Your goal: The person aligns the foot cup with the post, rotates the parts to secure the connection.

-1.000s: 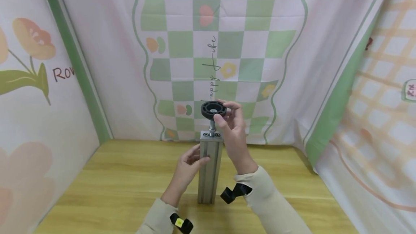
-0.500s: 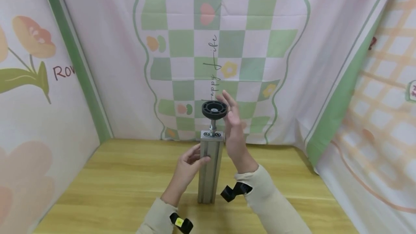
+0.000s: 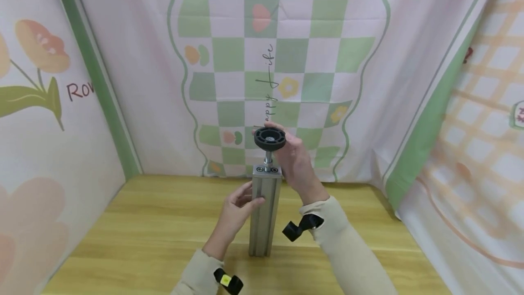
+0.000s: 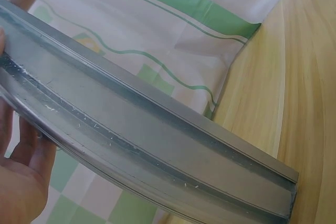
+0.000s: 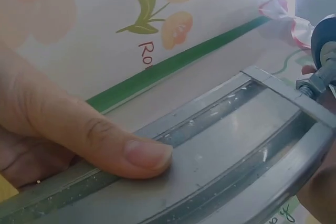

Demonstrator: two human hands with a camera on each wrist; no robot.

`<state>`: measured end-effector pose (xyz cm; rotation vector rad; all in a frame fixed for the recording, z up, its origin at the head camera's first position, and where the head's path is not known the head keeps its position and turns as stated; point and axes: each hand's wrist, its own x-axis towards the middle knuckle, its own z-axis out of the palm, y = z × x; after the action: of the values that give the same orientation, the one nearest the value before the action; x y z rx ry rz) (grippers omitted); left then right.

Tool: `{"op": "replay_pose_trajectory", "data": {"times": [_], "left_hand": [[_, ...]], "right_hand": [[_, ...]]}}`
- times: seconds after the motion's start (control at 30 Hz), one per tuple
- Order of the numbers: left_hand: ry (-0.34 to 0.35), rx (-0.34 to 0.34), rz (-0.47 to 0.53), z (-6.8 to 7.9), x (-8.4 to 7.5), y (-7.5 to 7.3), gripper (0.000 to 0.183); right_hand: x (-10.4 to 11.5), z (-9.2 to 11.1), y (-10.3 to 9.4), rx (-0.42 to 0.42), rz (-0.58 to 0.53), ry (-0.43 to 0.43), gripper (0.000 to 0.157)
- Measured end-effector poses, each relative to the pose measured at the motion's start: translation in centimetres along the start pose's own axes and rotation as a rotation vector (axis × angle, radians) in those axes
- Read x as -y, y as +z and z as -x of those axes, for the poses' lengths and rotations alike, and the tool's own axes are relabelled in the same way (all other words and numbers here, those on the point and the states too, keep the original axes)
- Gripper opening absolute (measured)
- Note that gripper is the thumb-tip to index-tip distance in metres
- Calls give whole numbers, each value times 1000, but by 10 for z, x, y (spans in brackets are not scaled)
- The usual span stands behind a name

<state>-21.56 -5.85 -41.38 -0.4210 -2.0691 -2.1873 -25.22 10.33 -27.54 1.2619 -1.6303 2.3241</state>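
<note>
An aluminium extrusion profile (image 3: 264, 215) stands upright on the wooden table. Its metal end plate (image 3: 267, 170) carries two socket screws and a threaded stem with a hex nut (image 5: 311, 86). Topping the stem is a black round levelling foot (image 3: 269, 138), its ribbed hollow side facing up. My left hand (image 3: 236, 215) grips the profile from the left, thumb on the near face and fingers behind. My right hand (image 3: 298, 163) curls round the levelling foot, thumb at its right rim and fingers behind it, partly hidden. The left thumb (image 5: 142, 153) shows large in the right wrist view.
The wooden tabletop (image 3: 163, 222) extends around the profile. A patterned cloth with green checks (image 3: 229, 53) hangs at the back, and printed cloth walls (image 3: 32, 149) close in the left and right sides. Black camera mounts (image 3: 300, 227) sit on both wrists.
My right hand released its pinch on the levelling foot, straightened its fingers beside it, then curled them round the rim again from behind. The left hand and profile stayed in place.
</note>
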Motion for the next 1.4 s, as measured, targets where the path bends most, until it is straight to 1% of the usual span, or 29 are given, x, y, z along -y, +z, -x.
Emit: {"op": "replay_pose_trajectory", "data": {"times": [0.07,0.13,0.23,0.3,0.37,0.47,0.53,0.63,0.73,0.83,0.97,1.07,1.13,1.27,1.33,1.4], "left_hand": [[-4,3,-1,1,0,0,58],[-3,5,-1,1,-1,0,58],[0,0,0,2,-1,0,58],[1,-2,-1,1,-1,0,58],[2,-2,-1,1,-1,0,57],[-7,-4,2,0,1,-1,57],[-13,-6,2,0,2,-1,57],[-19,-8,-3,0,2,-1,58],[-21,-10,-3,1,2,-1,58],[-22,-9,-1,0,1,0,58],[-10,-3,0,0,0,0,56],[-4,2,1,0,-1,0,55],[-7,1,-5,0,-2,0,56],[-12,-2,-4,0,-3,0,57],[-13,-2,-3,0,-2,1,56],[-12,1,0,0,-2,1,56]], "right_hand": [[-2,1,-1,0,-4,7,40],[-4,2,-2,-14,-11,-4,43],[-7,3,-2,-50,-6,-42,49],[-8,3,-1,-78,-5,-71,51],[-9,4,0,-107,-3,-83,48],[-11,6,0,-153,25,-70,43],[-11,9,0,-180,58,-53,40],[-11,12,2,-212,122,-53,38],[-10,15,6,-250,176,-76,44],[-8,17,10,-288,187,-101,53],[-5,18,15,-315,223,-137,43],[-2,20,19,-344,304,-164,37],[0,21,23,-371,365,-179,38],[1,22,28,-398,479,-219,46],[1,22,29,-387,519,-238,57],[2,21,29,-355,518,-255,69]]}}
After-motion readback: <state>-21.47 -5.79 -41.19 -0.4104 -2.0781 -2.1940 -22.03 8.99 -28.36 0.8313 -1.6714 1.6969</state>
